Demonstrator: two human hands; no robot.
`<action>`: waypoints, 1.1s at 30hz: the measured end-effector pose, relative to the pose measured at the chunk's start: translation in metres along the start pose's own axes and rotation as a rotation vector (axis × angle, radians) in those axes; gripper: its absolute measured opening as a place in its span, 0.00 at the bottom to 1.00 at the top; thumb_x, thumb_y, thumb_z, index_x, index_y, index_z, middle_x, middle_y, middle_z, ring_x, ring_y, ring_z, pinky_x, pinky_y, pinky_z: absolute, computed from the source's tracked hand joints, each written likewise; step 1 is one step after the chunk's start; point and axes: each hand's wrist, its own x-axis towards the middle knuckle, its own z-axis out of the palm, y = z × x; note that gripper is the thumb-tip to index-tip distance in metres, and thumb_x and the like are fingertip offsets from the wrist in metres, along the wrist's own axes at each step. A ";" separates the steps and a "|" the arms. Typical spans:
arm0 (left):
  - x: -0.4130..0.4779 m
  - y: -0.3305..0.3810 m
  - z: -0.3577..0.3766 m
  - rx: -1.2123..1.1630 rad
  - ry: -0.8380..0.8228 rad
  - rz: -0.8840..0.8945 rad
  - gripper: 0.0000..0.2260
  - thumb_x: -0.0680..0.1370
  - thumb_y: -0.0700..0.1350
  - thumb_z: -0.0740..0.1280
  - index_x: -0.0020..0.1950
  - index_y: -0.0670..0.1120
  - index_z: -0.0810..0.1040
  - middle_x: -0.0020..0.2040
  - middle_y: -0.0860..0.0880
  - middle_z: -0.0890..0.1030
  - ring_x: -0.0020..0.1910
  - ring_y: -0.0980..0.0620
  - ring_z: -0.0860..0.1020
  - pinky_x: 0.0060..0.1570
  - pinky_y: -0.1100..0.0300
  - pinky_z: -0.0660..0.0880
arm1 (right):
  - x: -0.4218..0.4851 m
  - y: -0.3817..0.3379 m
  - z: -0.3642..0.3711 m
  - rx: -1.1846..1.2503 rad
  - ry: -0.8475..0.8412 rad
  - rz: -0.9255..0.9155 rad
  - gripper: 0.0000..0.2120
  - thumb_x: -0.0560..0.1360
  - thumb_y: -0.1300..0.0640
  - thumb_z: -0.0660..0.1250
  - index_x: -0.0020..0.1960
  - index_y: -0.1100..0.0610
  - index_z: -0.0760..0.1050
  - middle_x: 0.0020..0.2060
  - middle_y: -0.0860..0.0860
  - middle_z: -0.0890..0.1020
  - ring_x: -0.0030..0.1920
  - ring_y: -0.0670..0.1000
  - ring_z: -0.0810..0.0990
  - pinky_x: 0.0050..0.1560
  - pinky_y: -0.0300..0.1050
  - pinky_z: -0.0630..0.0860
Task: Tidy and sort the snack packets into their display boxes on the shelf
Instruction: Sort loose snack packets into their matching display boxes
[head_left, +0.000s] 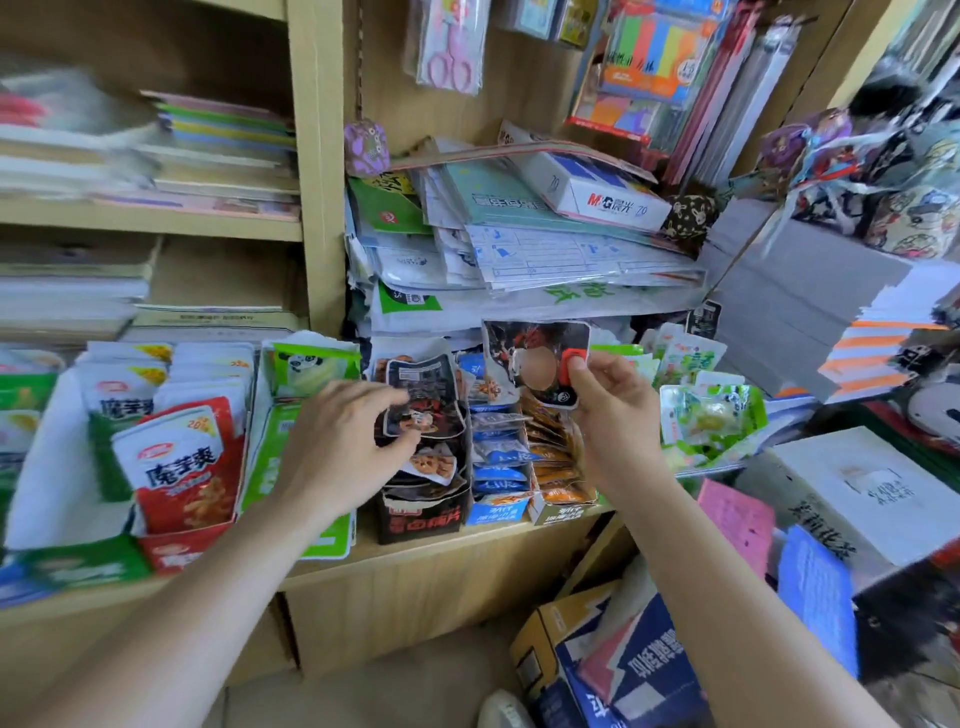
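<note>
Our right hand (613, 410) pinches a dark packet (535, 358) held upright, long axis near vertical. Our left hand (348, 436) curls round the dark stack (423, 410) standing in the black box (421, 519) on the shelf (493, 540). The box lies down-left of the packet, under the left hand, so we judge the right hand swings left and drops it in on edge.

Pink scissors (450, 60) hang at twelve o'clock; a white box (602, 197), perhaps stationery, at one; notebooks (223, 135) at ten.
</note>
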 end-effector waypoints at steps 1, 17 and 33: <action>-0.003 -0.006 -0.002 0.039 -0.035 -0.007 0.20 0.76 0.59 0.70 0.66 0.52 0.80 0.66 0.53 0.80 0.66 0.48 0.73 0.67 0.51 0.69 | -0.002 0.001 0.008 -0.038 -0.013 -0.060 0.05 0.78 0.62 0.70 0.44 0.55 0.79 0.37 0.50 0.84 0.33 0.47 0.78 0.35 0.39 0.74; -0.012 -0.022 -0.009 0.022 -0.013 0.155 0.25 0.78 0.55 0.69 0.74 0.50 0.72 0.72 0.52 0.74 0.70 0.49 0.71 0.69 0.51 0.66 | -0.015 0.050 0.051 -0.993 -0.615 -0.646 0.12 0.80 0.55 0.66 0.60 0.58 0.81 0.53 0.53 0.84 0.54 0.54 0.81 0.58 0.52 0.76; 0.019 0.151 0.107 -0.138 -0.092 0.540 0.26 0.77 0.59 0.64 0.75 0.54 0.71 0.73 0.56 0.72 0.72 0.53 0.66 0.74 0.56 0.62 | 0.030 0.029 -0.195 -1.244 -0.265 0.075 0.27 0.75 0.49 0.72 0.72 0.43 0.70 0.67 0.47 0.78 0.66 0.53 0.76 0.62 0.45 0.72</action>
